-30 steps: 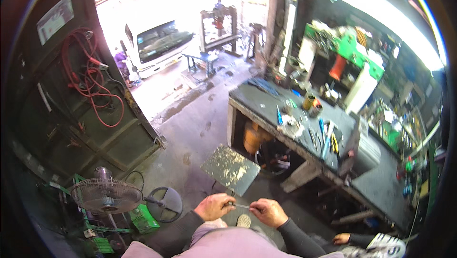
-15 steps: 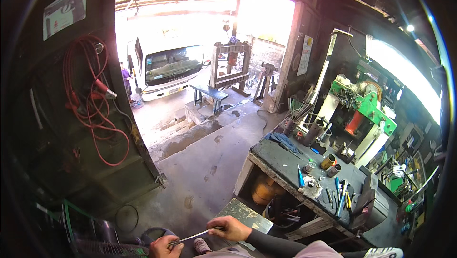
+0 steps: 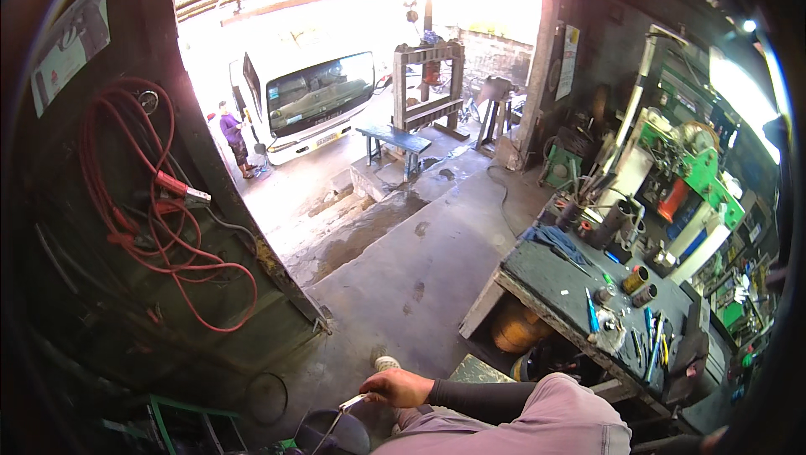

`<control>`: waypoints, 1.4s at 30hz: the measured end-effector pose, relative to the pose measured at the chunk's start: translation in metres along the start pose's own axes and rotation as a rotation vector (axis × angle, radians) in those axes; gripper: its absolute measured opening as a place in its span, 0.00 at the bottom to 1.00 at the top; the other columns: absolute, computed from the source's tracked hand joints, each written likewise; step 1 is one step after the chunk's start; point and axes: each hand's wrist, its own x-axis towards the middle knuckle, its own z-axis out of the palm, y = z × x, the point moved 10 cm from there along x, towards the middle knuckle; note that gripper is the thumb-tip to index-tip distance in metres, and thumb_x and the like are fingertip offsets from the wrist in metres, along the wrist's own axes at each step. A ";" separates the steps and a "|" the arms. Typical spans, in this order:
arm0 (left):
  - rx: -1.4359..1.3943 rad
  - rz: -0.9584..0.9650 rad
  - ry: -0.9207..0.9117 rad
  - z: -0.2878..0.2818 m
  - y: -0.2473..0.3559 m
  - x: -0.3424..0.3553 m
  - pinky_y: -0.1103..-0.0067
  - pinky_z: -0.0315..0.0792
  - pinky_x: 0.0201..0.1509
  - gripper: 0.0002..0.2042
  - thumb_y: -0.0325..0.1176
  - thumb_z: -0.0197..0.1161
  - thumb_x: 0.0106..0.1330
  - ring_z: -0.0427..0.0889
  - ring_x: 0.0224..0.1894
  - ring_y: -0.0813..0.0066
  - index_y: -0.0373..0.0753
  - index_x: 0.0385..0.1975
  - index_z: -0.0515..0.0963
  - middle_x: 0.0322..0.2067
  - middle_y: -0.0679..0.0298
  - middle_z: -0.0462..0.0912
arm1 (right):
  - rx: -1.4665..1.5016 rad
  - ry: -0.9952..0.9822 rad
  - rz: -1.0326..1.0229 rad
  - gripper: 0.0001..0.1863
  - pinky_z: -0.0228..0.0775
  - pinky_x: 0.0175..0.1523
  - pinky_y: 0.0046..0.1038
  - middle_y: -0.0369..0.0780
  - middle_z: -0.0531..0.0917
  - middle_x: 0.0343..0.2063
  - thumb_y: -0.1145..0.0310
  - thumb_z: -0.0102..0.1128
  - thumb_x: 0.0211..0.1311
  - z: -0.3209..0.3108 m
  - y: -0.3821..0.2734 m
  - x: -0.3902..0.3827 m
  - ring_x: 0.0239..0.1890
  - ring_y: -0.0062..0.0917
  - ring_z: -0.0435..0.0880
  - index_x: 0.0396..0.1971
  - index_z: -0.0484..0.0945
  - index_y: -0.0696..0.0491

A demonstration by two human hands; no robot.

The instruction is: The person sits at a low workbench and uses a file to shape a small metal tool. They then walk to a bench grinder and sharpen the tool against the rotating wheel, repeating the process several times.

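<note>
My right hand (image 3: pixel 401 389), its dark-sleeved forearm reaching in from the right behind my raised knee, is closed on a thin pale strip (image 3: pixel 351 403). The strip looks bent or forked, and part of it slants down towards the lower edge. Fingers hide its held end, so its kind cannot be made out. Below the strip is a dark round basin-like thing (image 3: pixel 312 431). My left hand does not show. My light trousers (image 3: pixel 554 426) fill the lower middle, and a pale shoe (image 3: pixel 386 363) shows just past the right hand.
At right, a workbench (image 3: pixel 537 270) carries tools, tins and a blue cloth (image 3: pixel 556 241). Red cables (image 3: pixel 180 203) hang on the left wall. Outside are a white vehicle (image 3: pixel 319 102), a blue bench (image 3: pixel 395 138), a press frame (image 3: pixel 428 86) and a person in purple (image 3: pixel 231 129).
The view has swung, so the surroundings sit further right. My left hand, earlier holding the strip's other end, has gone out of sight. The right hand still holds the strip, now pointing downward.
</note>
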 end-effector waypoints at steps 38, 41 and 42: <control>0.079 0.772 -0.975 0.793 0.543 0.713 0.68 0.82 0.42 0.13 0.32 0.77 0.62 0.89 0.33 0.57 0.33 0.43 0.87 0.31 0.53 0.88 | -0.099 0.733 1.384 0.24 0.78 0.68 0.43 0.48 0.89 0.58 0.56 0.68 0.71 -0.545 0.554 -0.100 0.62 0.45 0.87 0.61 0.86 0.51; 0.016 0.657 -1.010 0.864 0.572 0.746 0.78 0.78 0.40 0.11 0.27 0.76 0.65 0.84 0.32 0.77 0.32 0.44 0.86 0.30 0.63 0.87 | -0.026 0.815 1.432 0.24 0.78 0.68 0.43 0.49 0.89 0.57 0.55 0.69 0.69 -0.573 0.601 -0.105 0.62 0.46 0.87 0.61 0.86 0.50; -0.008 0.567 -1.013 0.887 0.578 0.756 0.80 0.77 0.39 0.10 0.26 0.76 0.66 0.82 0.32 0.82 0.32 0.45 0.86 0.30 0.66 0.86 | 0.024 0.833 1.455 0.24 0.78 0.68 0.43 0.49 0.89 0.57 0.55 0.70 0.69 -0.592 0.611 -0.104 0.62 0.46 0.87 0.60 0.87 0.50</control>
